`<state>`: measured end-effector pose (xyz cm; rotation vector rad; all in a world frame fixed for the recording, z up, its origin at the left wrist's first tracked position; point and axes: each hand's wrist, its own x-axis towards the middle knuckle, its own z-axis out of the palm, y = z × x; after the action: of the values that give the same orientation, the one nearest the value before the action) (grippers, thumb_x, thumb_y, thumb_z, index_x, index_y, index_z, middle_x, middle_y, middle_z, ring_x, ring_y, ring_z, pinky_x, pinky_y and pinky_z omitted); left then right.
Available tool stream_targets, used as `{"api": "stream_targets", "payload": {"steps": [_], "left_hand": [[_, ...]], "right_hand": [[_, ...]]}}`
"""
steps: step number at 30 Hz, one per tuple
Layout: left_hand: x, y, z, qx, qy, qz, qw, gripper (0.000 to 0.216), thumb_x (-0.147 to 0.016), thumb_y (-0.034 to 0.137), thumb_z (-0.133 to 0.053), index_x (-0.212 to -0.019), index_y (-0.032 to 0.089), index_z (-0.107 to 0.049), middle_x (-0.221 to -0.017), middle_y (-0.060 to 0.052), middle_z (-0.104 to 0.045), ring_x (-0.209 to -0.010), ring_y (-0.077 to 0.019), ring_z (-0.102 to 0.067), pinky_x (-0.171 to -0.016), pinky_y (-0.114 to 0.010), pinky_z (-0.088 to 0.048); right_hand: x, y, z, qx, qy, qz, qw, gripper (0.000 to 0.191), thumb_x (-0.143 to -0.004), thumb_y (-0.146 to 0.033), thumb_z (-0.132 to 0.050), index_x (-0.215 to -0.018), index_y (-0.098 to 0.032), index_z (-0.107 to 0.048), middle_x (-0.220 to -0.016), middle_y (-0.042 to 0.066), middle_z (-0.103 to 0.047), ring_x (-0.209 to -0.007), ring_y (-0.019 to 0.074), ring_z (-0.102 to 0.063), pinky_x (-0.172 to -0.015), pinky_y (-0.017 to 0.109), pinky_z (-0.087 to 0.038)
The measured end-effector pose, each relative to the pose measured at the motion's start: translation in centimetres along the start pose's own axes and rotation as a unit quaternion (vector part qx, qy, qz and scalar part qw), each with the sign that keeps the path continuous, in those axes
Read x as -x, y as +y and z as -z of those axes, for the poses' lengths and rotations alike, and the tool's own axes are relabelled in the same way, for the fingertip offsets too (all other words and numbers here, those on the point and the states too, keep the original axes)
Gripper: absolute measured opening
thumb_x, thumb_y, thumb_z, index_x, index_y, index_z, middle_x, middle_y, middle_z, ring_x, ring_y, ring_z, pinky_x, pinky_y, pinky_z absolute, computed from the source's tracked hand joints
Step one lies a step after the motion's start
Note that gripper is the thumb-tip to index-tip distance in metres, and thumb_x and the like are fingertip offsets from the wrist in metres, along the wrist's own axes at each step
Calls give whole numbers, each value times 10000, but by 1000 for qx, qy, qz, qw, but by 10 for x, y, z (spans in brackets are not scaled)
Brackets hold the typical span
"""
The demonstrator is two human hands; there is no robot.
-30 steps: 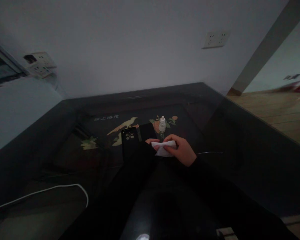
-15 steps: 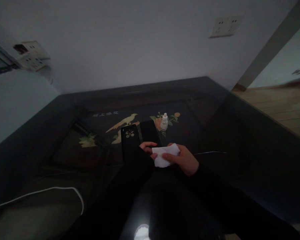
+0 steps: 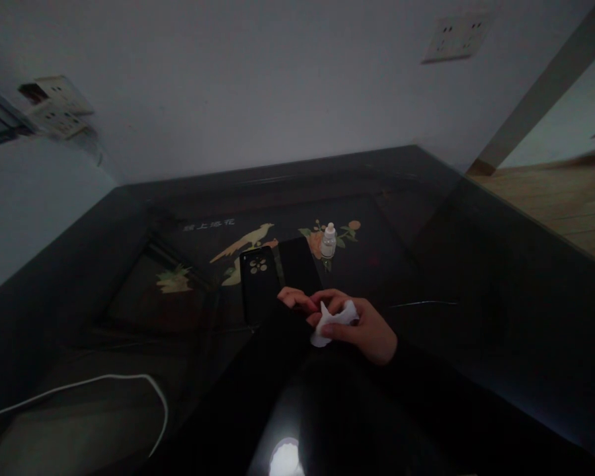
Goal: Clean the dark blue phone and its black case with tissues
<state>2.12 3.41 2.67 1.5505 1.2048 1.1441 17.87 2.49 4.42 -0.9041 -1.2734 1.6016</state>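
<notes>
A small piece of white tissue (image 3: pixel 338 317), now bent and crumpled, is pinched in my right hand (image 3: pixel 373 334), thumb in front and fingers curled behind. My left hand (image 3: pixel 297 299) is closed at the tissue's left edge, its fingertips meeting those of the right; part of its grip is hidden. Just beyond the hands lies a flat black slab like a phone (image 3: pixel 298 259), face plain and dark. Left of it is a black phone case (image 3: pixel 260 284) with round camera holes. A small clear dropper bottle (image 3: pixel 328 243) with a white cap stands upright behind the hands.
The dark glossy tabletop (image 3: pixel 441 218) bears a bird-and-flower picture (image 3: pixel 245 241). A white cable (image 3: pixel 114 377) curves at lower left. Sockets (image 3: pixel 457 38) are on the wall behind, with more sockets (image 3: pixel 59 109) at the left. A bright reflection shows near the front.
The tissue has gone from spread flat between both hands to bent and bunched. My left and right fingertips have come together over it. The phone case, slab and bottle have stayed put.
</notes>
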Motion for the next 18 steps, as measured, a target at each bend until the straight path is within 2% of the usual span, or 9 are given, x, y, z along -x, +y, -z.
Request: {"api": "stream_targets", "payload": {"steps": [3,4,6,7,8,10,12,15,18], "left_hand": [[-4,6,7,-106,31,-98,989,150,-683,298,-587,-668,149,-583,-763,-35,-457,-638,-96,-484,-602,-238,-421],[-9,9,12,-139,42,-107,984,156,-717,298,-541,-686,150,-578,-763,-37,-470,-641,-100,-488,-615,-244,-423],[-20,10,26,-201,55,-70,976,182,-750,292,-465,-726,153,-580,-766,-45,-507,-706,-128,-514,-655,-256,-427],[-27,8,35,-247,93,-12,965,172,-744,272,-449,-759,158,-577,-796,-40,-511,-732,-135,-517,-681,-260,-429],[-34,4,46,-273,131,17,953,163,-719,235,-458,-807,151,-567,-832,-42,-501,-739,-145,-508,-688,-277,-429],[-45,-10,66,-307,163,56,936,182,-675,191,-483,-838,124,-531,-881,-59,-447,-790,-183,-491,-713,-323,-422],[-51,-28,82,-335,188,93,919,261,-674,218,-505,-905,96,-498,-941,-79,-401,-867,-241,-459,-774,-411,-391],[-53,-57,96,-334,167,117,920,413,-649,225,-566,-1004,49,-447,-884,-62,-411,-880,-300,-463,-806,-483,-358],[-57,-76,102,-293,128,87,944,469,-669,137,-557,-1102,62,-393,-1006,-71,-442,-968,-278,-462,-852,-414,-376]], "right_hand": [[0,3,1,0,25,-31,999,248,-552,-291,-747,-612,-156,-549,-918,52,-622,-820,163,-579,-750,304,-429],[0,4,2,0,41,-41,998,262,-544,-301,-752,-631,-156,-551,-866,43,-632,-777,157,-584,-723,296,-435],[-1,6,4,-5,64,-54,997,293,-538,-312,-757,-671,-154,-550,-795,31,-639,-725,154,-592,-683,288,-442],[-1,7,4,-13,69,-55,996,305,-540,-312,-758,-690,-152,-547,-780,30,-640,-718,158,-598,-670,288,-445],[-1,7,5,-22,68,-57,996,314,-544,-311,-758,-707,-151,-542,-774,32,-642,-718,165,-605,-660,289,-448],[0,6,6,-46,64,-64,995,328,-549,-306,-758,-731,-155,-532,-762,32,-645,-711,174,-619,-645,296,-459],[1,5,7,-65,57,-81,993,340,-552,-309,-758,-758,-159,-532,-725,21,-646,-680,175,-627,-639,307,-471],[2,5,9,-54,54,-101,992,353,-554,-327,-758,-789,-147,-566,-658,8,-641,-600,148,-608,-599,283,-468],[1,7,11,-43,63,-106,991,335,-576,-371,-739,-766,-132,-599,-634,7,-640,-555,112,-575,-547,234,-436]]}}
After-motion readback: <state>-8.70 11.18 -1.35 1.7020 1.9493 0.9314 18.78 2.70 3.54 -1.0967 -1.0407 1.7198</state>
